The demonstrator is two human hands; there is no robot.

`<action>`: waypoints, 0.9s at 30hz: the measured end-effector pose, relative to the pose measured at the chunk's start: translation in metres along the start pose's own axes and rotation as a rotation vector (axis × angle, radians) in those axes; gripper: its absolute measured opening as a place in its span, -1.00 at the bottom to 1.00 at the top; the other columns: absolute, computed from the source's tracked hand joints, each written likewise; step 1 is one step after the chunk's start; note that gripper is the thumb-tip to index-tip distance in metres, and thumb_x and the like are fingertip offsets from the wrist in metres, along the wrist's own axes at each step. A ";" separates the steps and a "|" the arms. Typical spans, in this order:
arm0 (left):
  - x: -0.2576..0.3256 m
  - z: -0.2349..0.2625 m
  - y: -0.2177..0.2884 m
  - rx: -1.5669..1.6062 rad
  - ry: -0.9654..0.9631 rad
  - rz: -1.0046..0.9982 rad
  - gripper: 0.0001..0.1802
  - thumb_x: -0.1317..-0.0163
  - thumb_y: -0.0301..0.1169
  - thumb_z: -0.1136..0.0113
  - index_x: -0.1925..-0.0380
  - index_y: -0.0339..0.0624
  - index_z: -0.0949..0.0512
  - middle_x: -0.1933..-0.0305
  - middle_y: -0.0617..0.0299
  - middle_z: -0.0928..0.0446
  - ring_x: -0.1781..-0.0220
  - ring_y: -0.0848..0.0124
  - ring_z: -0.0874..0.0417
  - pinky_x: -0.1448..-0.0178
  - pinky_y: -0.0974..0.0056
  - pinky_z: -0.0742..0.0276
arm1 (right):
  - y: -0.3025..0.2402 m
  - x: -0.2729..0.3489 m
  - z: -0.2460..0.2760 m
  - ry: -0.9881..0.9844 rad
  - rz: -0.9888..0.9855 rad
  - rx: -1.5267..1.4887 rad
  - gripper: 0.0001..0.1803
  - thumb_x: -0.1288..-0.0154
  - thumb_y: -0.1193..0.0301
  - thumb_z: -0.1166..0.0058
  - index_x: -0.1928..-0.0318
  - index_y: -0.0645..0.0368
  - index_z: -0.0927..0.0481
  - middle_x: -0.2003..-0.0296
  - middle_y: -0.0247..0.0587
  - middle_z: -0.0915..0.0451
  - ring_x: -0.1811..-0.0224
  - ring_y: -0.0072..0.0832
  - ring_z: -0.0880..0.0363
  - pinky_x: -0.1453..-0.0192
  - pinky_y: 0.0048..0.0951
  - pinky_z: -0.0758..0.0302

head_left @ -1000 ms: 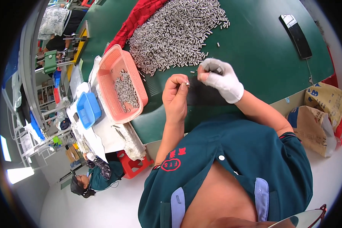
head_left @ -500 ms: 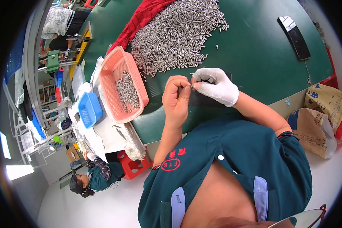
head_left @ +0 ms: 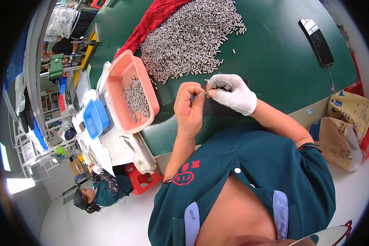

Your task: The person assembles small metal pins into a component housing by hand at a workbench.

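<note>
My bare left hand (head_left: 189,105) and my right hand (head_left: 235,96), in a white glove with bare fingertips, meet above the green table. Thumb and forefinger of each are pinched together around a tiny metal cylinder (head_left: 206,93), mostly hidden by the fingertips. More small cylinders (head_left: 226,87) show in the curl of my right hand, and one end pokes out by its forefinger. Beyond my hands lies a large heap of short silvery metal cylinders (head_left: 188,41), partly on a red cloth (head_left: 145,26). A dark flat pad (head_left: 217,107) is partly visible beneath my hands.
Left of my hands stands a pink plastic basket (head_left: 151,98) holding loose cylinders, with a blue tray (head_left: 96,119) beyond it. A black phone (head_left: 318,43) with a cable lies at the right. Paper sacks (head_left: 336,139) stand beside the table; a co-worker (head_left: 104,190) is at lower left.
Both hands stay in nearly the same place, still pinched together. The whole view has shifted very slightly. The co-worker at lower left has moved a hand a little.
</note>
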State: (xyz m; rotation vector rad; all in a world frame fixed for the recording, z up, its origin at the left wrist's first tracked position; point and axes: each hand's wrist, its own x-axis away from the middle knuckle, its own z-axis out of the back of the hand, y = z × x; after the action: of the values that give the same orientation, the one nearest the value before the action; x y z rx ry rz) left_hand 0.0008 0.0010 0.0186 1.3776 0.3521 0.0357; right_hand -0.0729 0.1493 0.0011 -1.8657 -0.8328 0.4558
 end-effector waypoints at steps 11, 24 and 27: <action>0.008 -0.007 -0.017 -0.241 0.052 0.035 -0.93 -0.23 -0.53 -0.15 0.37 -0.27 -0.45 0.30 0.17 -0.44 0.26 0.34 -0.43 0.13 0.33 -0.37 | 0.002 -0.006 0.021 0.115 0.212 -0.440 -0.71 -0.36 0.19 -0.02 0.29 0.18 -0.47 0.48 -0.40 -0.42 0.46 -0.65 -0.31 0.31 -0.58 -0.30; 0.021 -0.020 -0.050 -0.904 0.004 -0.138 -0.90 -0.15 -0.50 -0.18 0.37 -0.17 -0.45 0.35 0.15 -0.43 0.23 0.13 -0.42 0.09 0.11 -0.30 | 0.013 -0.017 0.018 0.137 0.186 -0.588 -0.56 -0.50 0.13 0.29 0.45 0.14 -0.40 0.62 -0.44 -0.20 0.59 -0.60 -0.08 0.44 -0.53 -0.07; 0.021 -0.020 -0.051 -0.897 0.006 -0.139 -0.91 -0.15 -0.50 -0.18 0.37 -0.17 -0.45 0.35 0.15 -0.44 0.24 0.13 -0.42 0.10 0.11 -0.30 | 0.013 -0.017 0.017 0.176 0.156 -0.570 -0.58 -0.49 0.14 0.27 0.45 0.14 -0.40 0.60 -0.43 -0.26 0.57 -0.60 -0.13 0.42 -0.54 -0.13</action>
State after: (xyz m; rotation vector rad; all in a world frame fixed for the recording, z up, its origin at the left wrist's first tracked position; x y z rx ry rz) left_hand 0.0064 0.0149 -0.0381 0.4649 0.3708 0.0728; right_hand -0.0910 0.1440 -0.0185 -2.4673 -0.7480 0.1468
